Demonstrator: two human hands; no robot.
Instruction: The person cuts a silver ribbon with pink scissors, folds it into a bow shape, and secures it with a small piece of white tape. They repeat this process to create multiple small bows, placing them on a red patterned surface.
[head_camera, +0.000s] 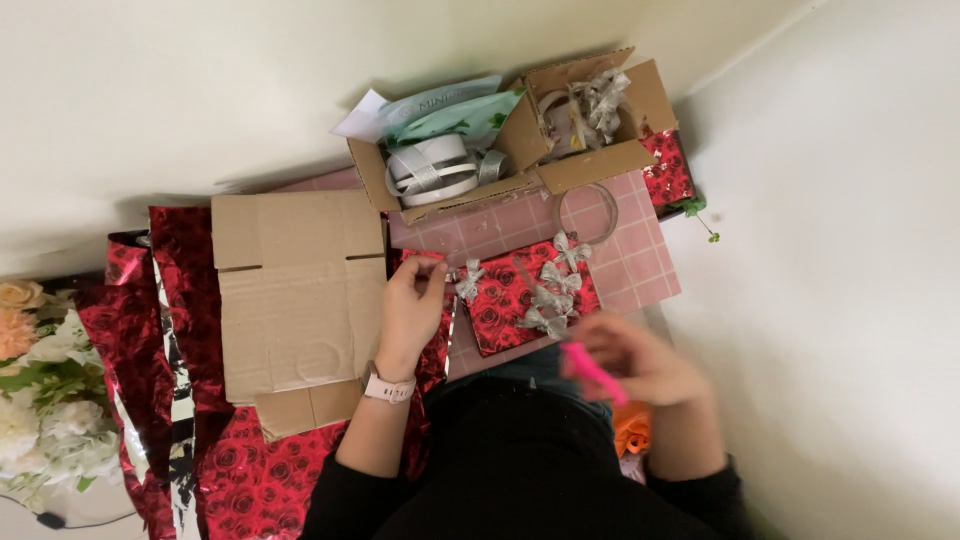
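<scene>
While red rose-print foil wrap (150, 330) spreads in crumpled sheets over the left of the floor, one flattened cardboard sheet (298, 300) lies on top of it. Beyond it stand two open cardboard boxes: the left box (372, 175) holds rolls of silver ribbon (432, 168) and pale green packets (450, 110), the right box (640, 100) a tangle of silver bows. One pink gridded mat (640, 262) lies under a small parcel (510, 300) wrapped in the same red foil, with about five silver bows (553, 285) resting on and beside it. The left hand (410, 310), a pale watch at its wrist, curls its fingers against the parcel's left edge and one bow. The right hand (640, 360), blurred, is closed around a pink stick-shaped tool (592, 372) just below the parcel.
</scene>
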